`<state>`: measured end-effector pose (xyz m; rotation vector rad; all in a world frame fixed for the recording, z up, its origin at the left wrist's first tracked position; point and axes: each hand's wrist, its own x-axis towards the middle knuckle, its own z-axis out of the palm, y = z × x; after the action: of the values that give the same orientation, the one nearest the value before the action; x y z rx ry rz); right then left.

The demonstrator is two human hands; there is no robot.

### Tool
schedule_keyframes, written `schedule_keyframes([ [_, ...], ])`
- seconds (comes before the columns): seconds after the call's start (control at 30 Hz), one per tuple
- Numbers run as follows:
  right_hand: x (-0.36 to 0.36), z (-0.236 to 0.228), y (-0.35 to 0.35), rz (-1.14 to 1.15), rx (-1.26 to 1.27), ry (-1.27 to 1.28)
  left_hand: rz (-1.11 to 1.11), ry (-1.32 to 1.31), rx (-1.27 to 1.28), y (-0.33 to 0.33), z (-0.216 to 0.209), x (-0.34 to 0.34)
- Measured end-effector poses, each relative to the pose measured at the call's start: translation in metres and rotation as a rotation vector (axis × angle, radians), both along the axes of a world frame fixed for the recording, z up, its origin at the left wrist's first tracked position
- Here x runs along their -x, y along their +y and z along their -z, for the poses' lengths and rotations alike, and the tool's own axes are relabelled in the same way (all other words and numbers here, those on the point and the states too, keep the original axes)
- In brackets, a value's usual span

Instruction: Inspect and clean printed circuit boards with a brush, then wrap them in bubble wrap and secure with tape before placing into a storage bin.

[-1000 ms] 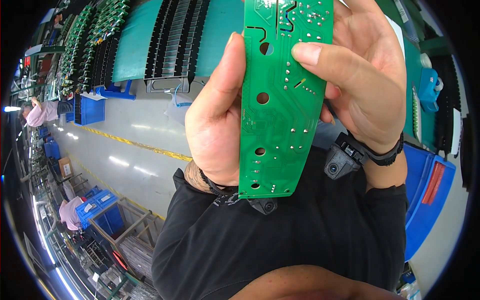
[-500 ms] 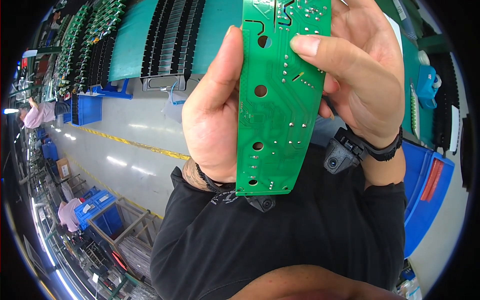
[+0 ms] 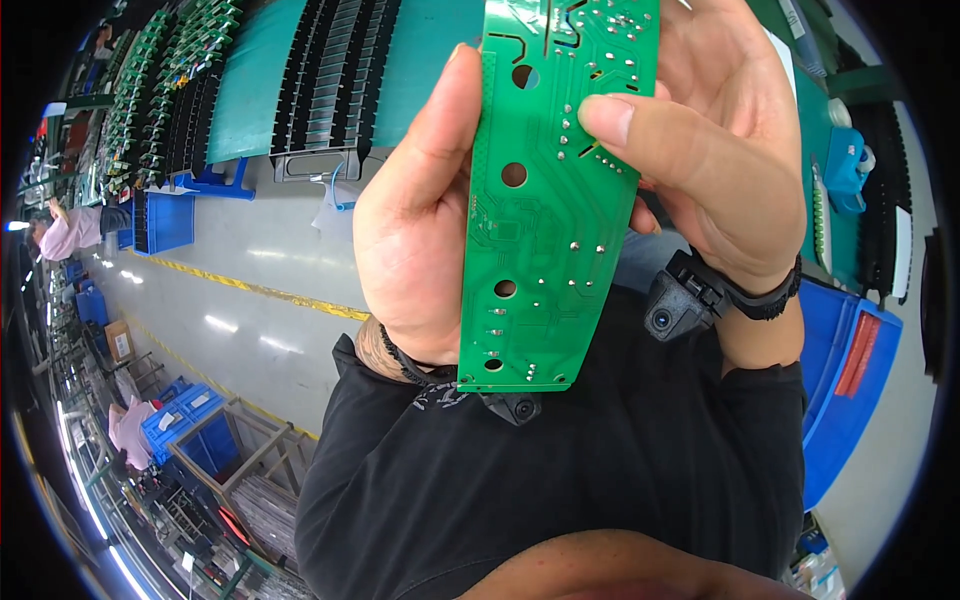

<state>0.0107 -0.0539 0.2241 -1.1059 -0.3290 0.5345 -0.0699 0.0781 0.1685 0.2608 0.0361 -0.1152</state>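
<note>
A long, narrow green printed circuit board [image 3: 545, 220] with round holes and silver solder dots stands nearly upright in the middle of the view, running from twelve o'clock down to just below centre, its solder side facing the camera. The left hand [image 3: 415, 240] is closed on the board's left edge at about nine o'clock of the board, the thumb lying up along that edge and the palm behind it. The right hand [image 3: 710, 160] is closed on the board from the two o'clock side, its thumb pressed flat on the board's face near the upper holes and its fingers hidden behind. Each wrist carries a black strap with a small black camera module: one [image 3: 515, 407] sits just under the board's lower end at six o'clock, the other [image 3: 675, 305] just off the board's lower right corner. A blue plastic bin [image 3: 845, 370] lies at three o'clock, green-topped racks of black slotted trays [image 3: 320, 90] at eleven o'clock, and a yellow floor line [image 3: 250, 288] at nine o'clock.
</note>
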Motion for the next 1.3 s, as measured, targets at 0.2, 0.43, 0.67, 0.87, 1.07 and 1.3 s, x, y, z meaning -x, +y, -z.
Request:
schedule_keyframes([
  [0.2,-0.007,0.001,-0.013,-0.039,0.061,-0.027,0.025,0.012,-0.006,-0.002,0.001,0.001],
  [0.43,-0.012,0.003,-0.013,-0.075,0.134,-0.058,0.008,0.026,-0.004,-0.005,0.000,0.001],
  [0.67,-0.015,0.001,-0.013,-0.101,0.189,-0.092,0.003,0.015,0.007,-0.007,-0.001,0.000],
  [0.87,-0.020,0.001,-0.015,-0.134,0.231,-0.121,-0.005,-0.027,-0.059,-0.004,0.002,0.001],
  [1.07,-0.021,-0.001,-0.012,-0.156,0.280,-0.146,0.009,-0.016,-0.014,-0.006,0.002,0.002],
  [1.3,-0.019,-0.004,-0.007,-0.178,0.328,-0.171,0.057,-0.055,-0.035,0.000,0.005,0.001],
])
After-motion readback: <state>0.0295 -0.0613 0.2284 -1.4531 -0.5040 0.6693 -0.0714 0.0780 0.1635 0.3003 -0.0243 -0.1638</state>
